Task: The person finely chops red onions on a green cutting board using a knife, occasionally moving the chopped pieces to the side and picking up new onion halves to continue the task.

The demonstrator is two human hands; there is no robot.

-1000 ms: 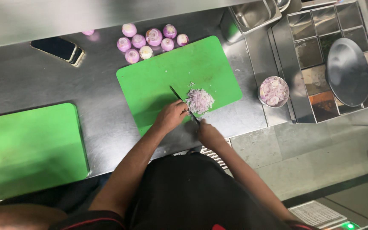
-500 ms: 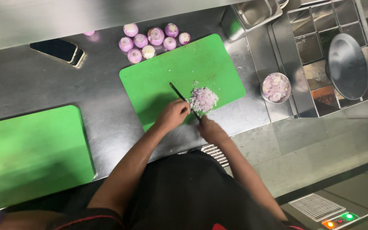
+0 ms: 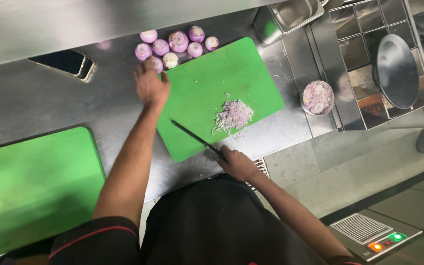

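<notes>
1. Peeled onions (image 3: 175, 45), small and purple, are clustered on the steel counter (image 3: 35, 103) just beyond the far left corner of the green cutting board (image 3: 212, 83); the left hand (image 3: 150, 86) is laid over the nearest one (image 3: 157, 64), fingers curled about it, though whether it is truly gripped cannot be told.
2. A round onion could be rolled away if it is pinched loosely, and its neighbours, touching it, could be knocked along the counter.
3. The knife (image 3: 195, 138) is held in the right hand (image 3: 239, 164), fingers closed on the handle, blade lying flat across the board's near edge. With attention drawn to the far side, the blade could be dragged or tipped off the edge.
4. Chopped onion (image 3: 234, 115) is piled mid-board; it could be scattered by a returning forearm.
5. A steel bowl (image 3: 318, 97) of sliced onion stands well apart to the right, beside a second green board (image 3: 30, 186) far left, and is unlikely to be disturbed.
</notes>
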